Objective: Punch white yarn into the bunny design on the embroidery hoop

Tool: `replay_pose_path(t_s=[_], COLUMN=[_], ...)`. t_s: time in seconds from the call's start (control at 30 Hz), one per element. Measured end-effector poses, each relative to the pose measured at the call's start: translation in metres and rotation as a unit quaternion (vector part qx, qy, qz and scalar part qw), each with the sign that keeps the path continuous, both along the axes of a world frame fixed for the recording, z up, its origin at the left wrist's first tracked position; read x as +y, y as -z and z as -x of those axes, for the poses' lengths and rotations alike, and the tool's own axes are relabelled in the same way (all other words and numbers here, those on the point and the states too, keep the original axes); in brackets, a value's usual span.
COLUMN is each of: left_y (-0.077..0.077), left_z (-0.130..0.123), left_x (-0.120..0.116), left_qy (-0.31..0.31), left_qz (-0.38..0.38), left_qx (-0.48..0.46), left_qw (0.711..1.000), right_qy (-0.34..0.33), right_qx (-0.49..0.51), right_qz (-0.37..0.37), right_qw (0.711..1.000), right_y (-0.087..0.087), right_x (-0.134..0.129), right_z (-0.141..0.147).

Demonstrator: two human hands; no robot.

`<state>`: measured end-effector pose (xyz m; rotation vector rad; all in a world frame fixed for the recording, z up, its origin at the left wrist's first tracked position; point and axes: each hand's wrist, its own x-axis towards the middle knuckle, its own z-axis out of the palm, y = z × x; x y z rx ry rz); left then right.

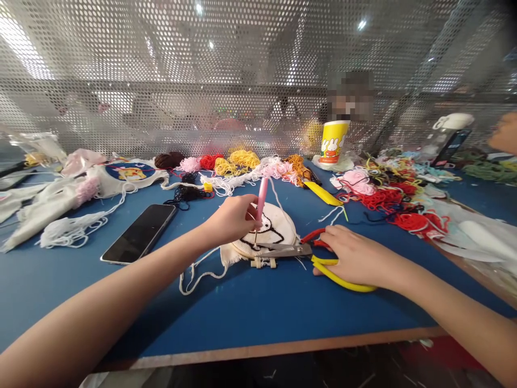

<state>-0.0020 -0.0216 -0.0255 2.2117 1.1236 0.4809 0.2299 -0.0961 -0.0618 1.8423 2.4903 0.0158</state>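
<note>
Forearms (137, 291) across table edge (283, 341)

A perforated metal screen (169, 59) stands behind a blue desk (226, 318), bright light (24, 46) glaring at upper left.

"Where is your one view set?"
"I look from the wearer's head, above the near edge of the worktop (218, 323)."
"Facing?"
"Forward and down. I get that edge low, slanting slightly, and the perforated screen (242, 54) beyond the far edge, across the top."
"How near?"
"Close: I see the left hand (234, 218) and right hand (349, 256) just below centre; the screen is well beyond them."
</note>
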Motion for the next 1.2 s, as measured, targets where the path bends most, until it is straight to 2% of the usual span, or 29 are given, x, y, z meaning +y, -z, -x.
replay_pose_path(t_s=[0.27, 0.57, 0.93, 1.2], left_y=[-0.001, -0.002, 0.000, 0.001], left_z=[-0.001, -0.001, -0.001, 0.000], left_x=[-0.003, -0.003, 0.000, 0.001], left_qy=[0.006, 0.012, 0.005, 0.008], left_qz=[-0.012, -0.009, 0.009, 0.007], left_qx=[0.001, 0.002, -0.002, -0.008], left_qw=[1.000, 1.000, 1.000, 1.000], right_qy=[-0.034, -0.077, -0.151, -0.144], right_qx=[0.015, -0.015, -0.129, -0.142], right_qz=[-0.019, -0.044, -0.066, -0.054], right_qw=[0.999, 0.996, 0.978, 0.978], right_y=[-0.001, 0.002, 0.002, 0.003], right_x=[0.012, 0.019, 0.024, 0.024], right_z=[0.013, 0.027, 0.028, 0.028])
